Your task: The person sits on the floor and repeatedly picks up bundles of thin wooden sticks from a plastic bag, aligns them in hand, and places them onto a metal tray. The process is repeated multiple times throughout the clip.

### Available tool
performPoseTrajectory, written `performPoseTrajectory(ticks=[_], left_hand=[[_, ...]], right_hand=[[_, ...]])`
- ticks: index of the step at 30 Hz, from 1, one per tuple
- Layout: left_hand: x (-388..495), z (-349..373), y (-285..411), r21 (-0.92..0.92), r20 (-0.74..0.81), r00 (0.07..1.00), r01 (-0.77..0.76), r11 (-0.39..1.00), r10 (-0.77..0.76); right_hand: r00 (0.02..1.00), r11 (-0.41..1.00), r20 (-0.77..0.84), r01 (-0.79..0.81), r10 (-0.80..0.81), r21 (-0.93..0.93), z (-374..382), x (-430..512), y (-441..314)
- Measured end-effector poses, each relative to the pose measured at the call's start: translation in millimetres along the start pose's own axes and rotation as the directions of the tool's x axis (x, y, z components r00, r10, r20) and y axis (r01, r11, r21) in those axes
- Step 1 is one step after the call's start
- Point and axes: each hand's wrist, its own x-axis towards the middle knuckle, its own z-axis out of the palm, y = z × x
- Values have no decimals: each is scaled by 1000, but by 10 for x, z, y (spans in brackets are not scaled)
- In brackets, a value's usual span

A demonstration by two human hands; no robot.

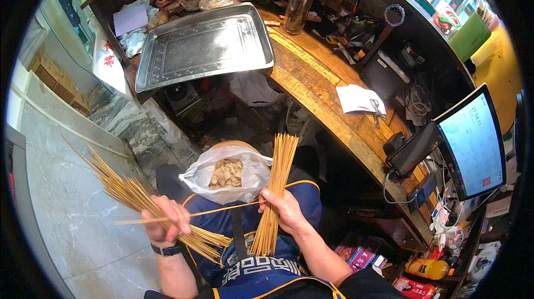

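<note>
My left hand (166, 220) grips a loose, fanned bundle of thin bamboo skewers (125, 190) that slants down to the right. A tighter bundle of skewers (280, 165) stands nearly upright in my right hand (283, 207). One single skewer (221, 209) runs between the two hands, its right end at the fingers of my right hand. Beyond the hands, between my knees, a white plastic bag (196, 180) lies open with light brown flat pieces (226, 174) inside. A blue apron (250, 276) with orange trim and white printing covers my lap.
A large metal tray (204, 44) rests on the left of the curved wooden counter (308, 78). Farther right are a glass jar (298, 9), scissors (377, 111) on white paper (354, 98), and a lit screen (473, 142). An orange drink bottle (427, 268) lies at lower right.
</note>
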Motion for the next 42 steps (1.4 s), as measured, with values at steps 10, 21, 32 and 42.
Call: performPoseTrajectory(ticks=[10, 21, 32, 42], left_hand=[[43, 4, -25, 94, 363, 907, 194, 976, -216], [197, 314, -281, 306, -382, 847, 493, 815, -369], [445, 520, -578, 246, -525, 799, 472, 847, -293], [467, 587, -691, 294, -604, 746, 534, 793, -279]], right_hand=[[985, 978, -169, 54, -19, 204, -87, 71, 52], [978, 977, -46, 208, -205, 48, 236, -10, -53], [969, 968, 53, 235, -240, 89, 533, -189, -155], [976, 983, 122, 185, -181, -21, 532, -251, 4]])
